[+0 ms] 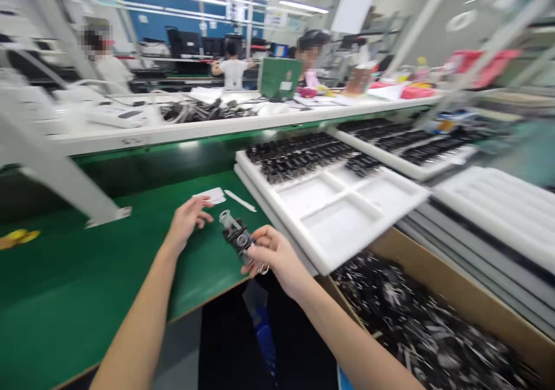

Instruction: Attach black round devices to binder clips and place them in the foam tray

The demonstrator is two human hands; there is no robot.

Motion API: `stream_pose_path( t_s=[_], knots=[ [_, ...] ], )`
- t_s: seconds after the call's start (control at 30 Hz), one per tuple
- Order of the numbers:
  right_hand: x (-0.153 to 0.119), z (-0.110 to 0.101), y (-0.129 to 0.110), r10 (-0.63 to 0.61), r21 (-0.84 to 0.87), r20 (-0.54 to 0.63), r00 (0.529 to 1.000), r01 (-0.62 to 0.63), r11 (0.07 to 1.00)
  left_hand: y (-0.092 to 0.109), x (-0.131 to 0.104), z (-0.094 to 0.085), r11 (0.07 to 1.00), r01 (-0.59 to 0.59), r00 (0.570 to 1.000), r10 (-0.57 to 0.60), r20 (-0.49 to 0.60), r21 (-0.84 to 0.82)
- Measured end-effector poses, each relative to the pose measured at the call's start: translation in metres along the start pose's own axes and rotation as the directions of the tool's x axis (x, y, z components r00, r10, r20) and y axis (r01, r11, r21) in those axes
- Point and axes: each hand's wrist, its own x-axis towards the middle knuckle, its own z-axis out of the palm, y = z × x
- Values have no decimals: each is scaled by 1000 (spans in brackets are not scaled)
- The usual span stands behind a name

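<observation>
My right hand (277, 258) grips a small black part (241, 239) between thumb and fingers, above the front edge of the green work surface. The part has a round pale emblem on its face and a clear loop-shaped piece at its upper end. My left hand (187, 223) is to the left of it, fingers apart and slightly curled, holding nothing that I can see. Just past the left fingertips lie a white slip of paper (211, 195) and a thin white pen-like stick (240, 200).
A white compartment tray (314, 245) on my right holds rows of black parts (299, 155). Below it, a cardboard box (401, 242) contains many loose black parts. A white post (65, 170) rises at left; a white shelf (208, 127) crosses ahead. People work beyond it.
</observation>
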Motion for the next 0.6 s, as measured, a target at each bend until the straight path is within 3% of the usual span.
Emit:
stream_pose_path(
  t_s=[0.1, 0.17, 0.23, 0.33, 0.4, 0.43, 0.5, 0.6],
  knots=[
    [-42, -10, -33, 28, -17, 64, 998, -27, 1000, -5, 9, -3, 974, 5, 999, 3, -37, 225],
    [-57, -35, -61, -53, -121, -60, 997, 46, 992, -10, 12, -3, 870, -15, 1000, 6, 20, 493],
    [-57, -77, -94, -233, -317, -253, 939, 146, 937, -13, 12, -2, 716, -84, 993, 3, 117, 693],
    [-31, -154, -146, -545, -691, -425, 722, 130, 711, -14, 11, 1, 591, -175, 975, -9, 224, 787],
    [-4, -202, -174, -656, -850, -447, 609, -61, 523, -14, 11, 2, 569, -187, 971, -17, 239, 800],
    [9, -223, -185, -688, -886, -441, 576, -159, 436, -14, 11, 3, 565, -187, 970, -22, 242, 803],
    [31, -255, -197, -716, -907, -418, 559, -302, 294, -13, 11, 3, 567, -188, 969, -25, 246, 802],
    [54, -279, -198, -718, -915, -339, 607, -390, 103, -11, 9, 3, 572, -196, 969, -12, 247, 796]
  ],
)
